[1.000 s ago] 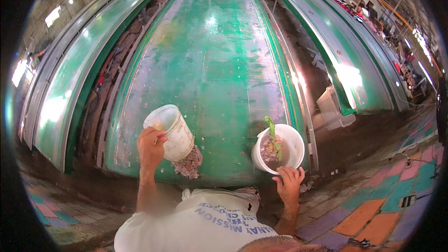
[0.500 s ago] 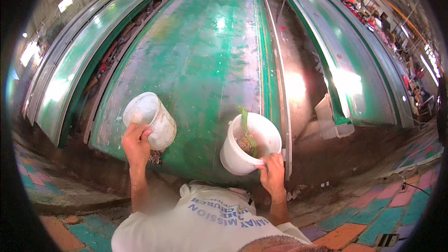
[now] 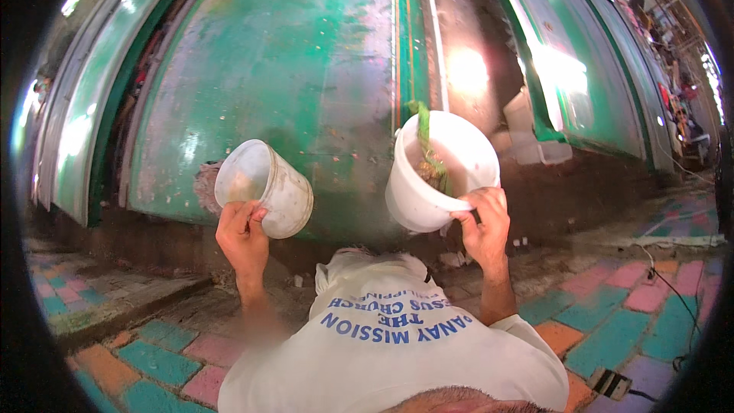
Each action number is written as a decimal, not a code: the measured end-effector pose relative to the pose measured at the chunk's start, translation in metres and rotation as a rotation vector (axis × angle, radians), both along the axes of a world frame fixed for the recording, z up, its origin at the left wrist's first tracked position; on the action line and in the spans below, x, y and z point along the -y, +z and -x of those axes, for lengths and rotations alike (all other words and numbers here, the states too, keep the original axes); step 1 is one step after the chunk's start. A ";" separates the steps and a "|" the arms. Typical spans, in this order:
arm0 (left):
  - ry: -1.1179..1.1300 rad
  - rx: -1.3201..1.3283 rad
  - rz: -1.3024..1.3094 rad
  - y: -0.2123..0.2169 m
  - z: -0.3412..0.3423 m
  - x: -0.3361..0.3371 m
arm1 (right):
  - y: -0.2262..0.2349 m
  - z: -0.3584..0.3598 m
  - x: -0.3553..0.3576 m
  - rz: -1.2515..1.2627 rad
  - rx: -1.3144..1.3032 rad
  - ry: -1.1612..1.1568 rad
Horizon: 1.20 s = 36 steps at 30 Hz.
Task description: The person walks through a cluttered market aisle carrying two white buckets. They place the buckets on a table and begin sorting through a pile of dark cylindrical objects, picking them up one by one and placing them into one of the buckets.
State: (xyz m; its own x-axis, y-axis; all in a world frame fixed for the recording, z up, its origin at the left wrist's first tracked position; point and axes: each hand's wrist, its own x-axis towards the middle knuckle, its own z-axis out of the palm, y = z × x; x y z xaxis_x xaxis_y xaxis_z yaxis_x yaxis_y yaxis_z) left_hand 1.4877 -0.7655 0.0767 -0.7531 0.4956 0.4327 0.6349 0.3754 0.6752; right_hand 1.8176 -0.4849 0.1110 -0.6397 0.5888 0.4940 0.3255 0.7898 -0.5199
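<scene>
My left hand (image 3: 243, 239) is closed on the rim of a scuffed white bucket (image 3: 289, 197), which tilts with its mouth up and to the left. A pale residue shows inside it. With my right hand (image 3: 486, 231) I grip the near right rim of a cleaner white bucket (image 3: 417, 203). In that bucket lie a brownish clump (image 3: 430, 173) and a long green leaf-like strip (image 3: 423, 134) that sticks out over the far rim. Both buckets are held over the near end of a long green table (image 3: 252, 69). Beside the left bucket sits a crumpled brownish-pink bundle (image 3: 207, 187).
More long green tables stand at the left (image 3: 99, 107) and right (image 3: 612, 84), with narrow gaps between. A translucent plastic container (image 3: 527, 134) is at the right table's near end. Coloured paving (image 3: 164, 352) covers the floor. A cable with a socket block (image 3: 609, 384) lies lower right.
My view has tipped downward, showing more floor and shirt. Both hands have shifted rightward in the picture, still gripping their buckets, and the right bucket is higher in view.
</scene>
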 end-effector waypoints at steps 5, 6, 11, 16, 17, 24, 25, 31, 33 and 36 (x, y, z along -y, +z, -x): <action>-0.089 0.060 0.025 -0.013 -0.037 -0.029 | 0.005 -0.035 -0.023 -0.048 0.028 -0.201; -0.097 0.069 0.023 -0.012 -0.044 -0.038 | 0.005 -0.043 -0.032 -0.083 0.035 -0.206; -0.119 -0.002 0.083 0.000 -0.088 -0.087 | -0.005 -0.101 -0.102 -0.137 0.029 -0.300; -0.035 0.065 0.083 0.012 -0.152 -0.157 | -0.028 -0.171 -0.179 -0.171 0.024 -0.320; -0.027 0.037 0.075 0.014 -0.161 -0.174 | -0.031 -0.183 -0.191 -0.168 0.029 -0.321; -0.055 0.068 0.057 0.022 -0.206 -0.277 | -0.026 -0.252 -0.263 -0.066 0.108 -0.248; -0.081 0.036 0.052 0.023 -0.211 -0.290 | -0.025 -0.258 -0.270 -0.051 0.110 -0.245; -0.147 0.062 -0.009 0.027 -0.222 -0.355 | -0.033 -0.258 -0.305 0.081 0.106 -0.223; -0.162 0.022 -0.028 0.028 -0.221 -0.370 | -0.035 -0.248 -0.321 0.098 0.113 -0.182; -0.165 0.016 -0.065 0.028 -0.217 -0.396 | -0.035 -0.226 -0.358 0.100 0.117 -0.126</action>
State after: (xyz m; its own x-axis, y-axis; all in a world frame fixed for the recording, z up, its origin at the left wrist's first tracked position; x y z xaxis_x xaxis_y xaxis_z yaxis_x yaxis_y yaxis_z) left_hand 1.7043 -0.3699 0.1046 -0.6712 0.5842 0.4564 0.6731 0.2223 0.7054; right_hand 2.0439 -0.1272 0.0760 -0.6073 0.7104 0.3558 0.4811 0.6852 -0.5468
